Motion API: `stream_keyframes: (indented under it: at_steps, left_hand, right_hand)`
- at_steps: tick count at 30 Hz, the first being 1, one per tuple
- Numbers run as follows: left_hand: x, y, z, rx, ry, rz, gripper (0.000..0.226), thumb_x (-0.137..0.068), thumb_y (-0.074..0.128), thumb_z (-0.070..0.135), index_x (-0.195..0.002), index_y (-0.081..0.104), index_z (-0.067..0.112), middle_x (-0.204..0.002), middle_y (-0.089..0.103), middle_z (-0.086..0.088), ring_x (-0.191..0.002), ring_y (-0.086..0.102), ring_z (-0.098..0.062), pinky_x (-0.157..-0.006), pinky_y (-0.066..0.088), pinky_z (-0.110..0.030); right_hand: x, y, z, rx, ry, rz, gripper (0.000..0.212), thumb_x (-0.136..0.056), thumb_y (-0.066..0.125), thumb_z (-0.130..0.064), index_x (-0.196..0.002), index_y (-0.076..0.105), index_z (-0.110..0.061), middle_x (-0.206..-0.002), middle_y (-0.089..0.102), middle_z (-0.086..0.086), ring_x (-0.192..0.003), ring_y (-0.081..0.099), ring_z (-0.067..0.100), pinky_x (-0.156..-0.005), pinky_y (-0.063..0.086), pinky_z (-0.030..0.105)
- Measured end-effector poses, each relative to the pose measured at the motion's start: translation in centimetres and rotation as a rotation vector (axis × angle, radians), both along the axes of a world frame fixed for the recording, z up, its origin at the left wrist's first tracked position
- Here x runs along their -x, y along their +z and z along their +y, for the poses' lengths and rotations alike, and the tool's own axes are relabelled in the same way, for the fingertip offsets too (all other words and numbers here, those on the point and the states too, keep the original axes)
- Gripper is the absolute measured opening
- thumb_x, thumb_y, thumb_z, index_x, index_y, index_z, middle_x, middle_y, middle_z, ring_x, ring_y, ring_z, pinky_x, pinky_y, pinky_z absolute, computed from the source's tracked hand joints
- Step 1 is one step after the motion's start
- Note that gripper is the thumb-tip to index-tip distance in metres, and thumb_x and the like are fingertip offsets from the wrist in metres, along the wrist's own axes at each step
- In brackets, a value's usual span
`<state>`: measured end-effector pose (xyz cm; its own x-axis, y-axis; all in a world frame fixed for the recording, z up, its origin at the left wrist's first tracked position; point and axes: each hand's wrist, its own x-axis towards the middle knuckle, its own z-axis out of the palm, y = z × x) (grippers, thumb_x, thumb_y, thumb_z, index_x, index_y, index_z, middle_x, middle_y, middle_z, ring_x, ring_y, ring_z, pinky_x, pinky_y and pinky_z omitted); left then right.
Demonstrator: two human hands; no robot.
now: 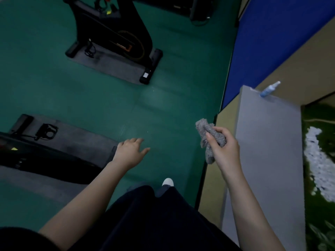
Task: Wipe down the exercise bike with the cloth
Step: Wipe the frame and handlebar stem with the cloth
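while the right hand gripped the bunched grey cloth, the left hand hung open and empty; wiping looked not yet begun (the exercise bike stood well apart ahead), so the next move called for stepping closer.

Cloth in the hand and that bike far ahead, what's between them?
In the head view, only bare green floor lies between the cloth and the far bike, which stands on a grey mat.
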<state>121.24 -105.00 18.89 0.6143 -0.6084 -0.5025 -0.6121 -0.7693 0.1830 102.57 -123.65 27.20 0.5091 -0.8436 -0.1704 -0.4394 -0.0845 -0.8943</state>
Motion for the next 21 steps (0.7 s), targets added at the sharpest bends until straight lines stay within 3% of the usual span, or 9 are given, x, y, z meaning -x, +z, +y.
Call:
stream_keyframes:
  at_steps: [8,13,21]
  left_hand:
    - [-4.5,1.7,-5.8,0.089,0.143,-0.081,0.058,-0.095,0.039,0.055,-0.142,0.039,0.021,-0.143,0.046,-0.004,-0.135,0.035,-0.022,-0.11,0.02,-0.037]
    - [-9.4,1.2,-8.2,0.126,0.21,-0.081,0.057,-0.095,0.04,0.054,-0.142,0.039,0.021,-0.143,0.046,-0.004,-0.135,0.036,-0.022,-0.11,0.021,-0.037]
    - [-20.9,1.4,-12.5,0.258,0.305,-0.045,0.058,-0.095,0.042,0.053,-0.142,0.04,0.018,-0.144,0.043,-0.003,-0.133,0.038,-0.024,-0.108,0.028,-0.04]
  right_hand:
    - [-6.8,-0.3,-6.4,0.016,0.164,0.03,0.012,-0.088,0.067,-0.021,-0.099,0.062,-0.023,-0.088,0.063,-0.017,-0.079,0.062,0.002,-0.067,0.049,0.024]
    - [-13.4,-0.4,-9.0,0.041,0.266,0.03,0.012,-0.088,0.066,-0.023,-0.1,0.063,-0.023,-0.09,0.065,-0.018,-0.079,0.062,-0.001,-0.066,0.048,0.016]
    - [-26.0,0.4,-12.9,0.114,0.354,0.053,0.012,-0.088,0.067,-0.022,-0.099,0.064,-0.023,-0.097,0.067,-0.012,-0.086,0.064,0.004,-0.074,0.05,0.023]
